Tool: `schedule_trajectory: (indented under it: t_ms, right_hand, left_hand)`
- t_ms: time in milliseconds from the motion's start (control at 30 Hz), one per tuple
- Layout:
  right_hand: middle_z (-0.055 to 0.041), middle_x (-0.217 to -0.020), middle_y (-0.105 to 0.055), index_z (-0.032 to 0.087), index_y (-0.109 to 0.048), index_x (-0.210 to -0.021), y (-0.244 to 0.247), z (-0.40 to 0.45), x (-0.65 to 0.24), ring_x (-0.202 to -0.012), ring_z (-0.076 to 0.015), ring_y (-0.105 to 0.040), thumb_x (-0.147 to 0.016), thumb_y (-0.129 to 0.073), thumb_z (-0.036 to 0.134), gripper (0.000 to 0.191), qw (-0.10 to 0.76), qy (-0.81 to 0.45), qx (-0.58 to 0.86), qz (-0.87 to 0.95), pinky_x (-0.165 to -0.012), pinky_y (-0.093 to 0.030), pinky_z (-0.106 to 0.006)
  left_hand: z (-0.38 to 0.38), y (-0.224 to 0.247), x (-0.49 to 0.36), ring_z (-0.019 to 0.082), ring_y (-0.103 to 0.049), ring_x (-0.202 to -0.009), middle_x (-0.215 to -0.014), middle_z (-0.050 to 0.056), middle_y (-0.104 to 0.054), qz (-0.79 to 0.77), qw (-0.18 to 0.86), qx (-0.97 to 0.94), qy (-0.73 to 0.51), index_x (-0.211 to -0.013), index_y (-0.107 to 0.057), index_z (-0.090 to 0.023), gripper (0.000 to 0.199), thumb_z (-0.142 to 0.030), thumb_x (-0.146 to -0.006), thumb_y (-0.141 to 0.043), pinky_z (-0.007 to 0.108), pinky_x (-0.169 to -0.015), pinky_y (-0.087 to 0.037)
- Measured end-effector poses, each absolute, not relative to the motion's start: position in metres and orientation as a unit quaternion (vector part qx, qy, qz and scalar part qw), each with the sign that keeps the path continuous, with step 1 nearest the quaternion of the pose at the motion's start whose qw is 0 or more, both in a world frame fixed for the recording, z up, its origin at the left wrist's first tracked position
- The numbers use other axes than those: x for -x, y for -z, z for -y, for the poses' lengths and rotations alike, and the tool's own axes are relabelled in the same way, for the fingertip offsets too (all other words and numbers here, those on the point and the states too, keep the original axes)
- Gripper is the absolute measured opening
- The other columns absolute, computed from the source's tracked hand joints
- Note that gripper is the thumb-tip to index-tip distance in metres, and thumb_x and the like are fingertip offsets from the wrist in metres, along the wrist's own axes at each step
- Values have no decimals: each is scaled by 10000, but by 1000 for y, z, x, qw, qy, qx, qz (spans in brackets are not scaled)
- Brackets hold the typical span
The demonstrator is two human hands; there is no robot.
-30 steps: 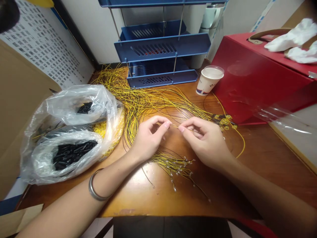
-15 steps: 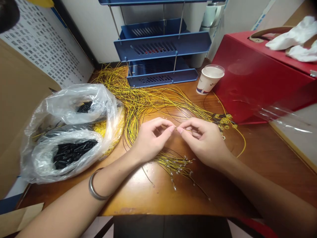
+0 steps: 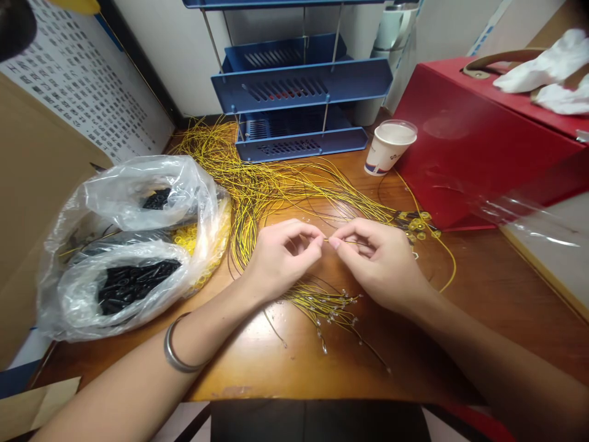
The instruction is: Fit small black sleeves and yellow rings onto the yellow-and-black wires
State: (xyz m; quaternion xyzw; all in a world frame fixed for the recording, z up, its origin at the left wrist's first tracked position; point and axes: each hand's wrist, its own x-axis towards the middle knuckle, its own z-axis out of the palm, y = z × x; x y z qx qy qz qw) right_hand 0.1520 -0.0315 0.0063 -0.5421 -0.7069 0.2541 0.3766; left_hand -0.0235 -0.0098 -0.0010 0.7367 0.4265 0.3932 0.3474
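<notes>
My left hand and my right hand meet fingertip to fingertip over the middle of the desk. Both are closed in a pinch on a thin wire, of which only a short yellowish stretch shows between them. What sits at its end is too small to make out. Beneath my hands lies a bunch of yellow and black wire ends with small shiny tips. Behind them a large tangle of yellow and black wires spreads across the desk, running right to a cluster of round yellow pieces.
On the left stands a clear plastic bag holding black sleeve-like pieces and yellow rings. A blue tiered rack is at the back. A paper cup stands beside a red box on the wooden desk.
My left thumb and fingers have shifted very slightly at the pinch. My right hand and the things on the desk look the same.
</notes>
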Motion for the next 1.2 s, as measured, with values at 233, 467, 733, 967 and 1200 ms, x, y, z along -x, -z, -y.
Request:
schedule_trajectory:
  t_ms: [233, 467, 733, 967, 1200]
  right_hand:
    - [-6, -598, -594, 149, -662, -727, -8, 32, -152, -513, -98, -433, -843, -578, 210, 156, 376, -245, 539, 713, -524, -338, -255]
    - [5, -562, -561, 156, -657, -738, -7, 32, -154, -497, -97, -428, -841, -580, 225, 147, 381, -250, 538, 709, -518, -340, -255]
    - [-6, -594, -595, 161, -657, -753, -6, 32, -156, -494, -96, -437, -851, -576, 232, 146, 385, -268, 530, 707, -514, -353, -255]
    - [-8, -600, -595, 160, -667, -757, -7, 33, -155, -524, -106, -463, -850, -582, 225, 142, 386, -260, 520, 717, -538, -374, -257]
    - [4, -586, -580, 162, -670, -742, -7, 33, -154, -505, -96, -437, -831, -591, 211, 129, 374, -255, 524, 722, -523, -350, -251]
  left_hand:
    - [11, 1, 24, 70, -546, -544, -700, 22, -668, -416, 314, -754, -401, -800, -707, -123, 95, -166, -829, -627, 177, -516, -436]
    - [9, 1, 26, 61, -530, -523, -691, 14, -675, -409, 252, -783, -396, -780, -710, -128, 78, -153, -806, -641, 173, -501, -414]
    - [10, -2, 27, 76, -539, -559, -730, 21, -675, -411, 263, -778, -395, -855, -718, -134, 127, -191, -849, -604, 181, -517, -421]
    - [11, 0, 27, 97, -602, -651, -787, 41, -694, -387, 294, -791, -371, -858, -711, -131, 126, -209, -870, -613, 195, -585, -460]
    - [11, 0, 27, 93, -580, -615, -765, 31, -687, -389, 286, -789, -381, -853, -717, -147, 106, -221, -858, -641, 191, -556, -448]
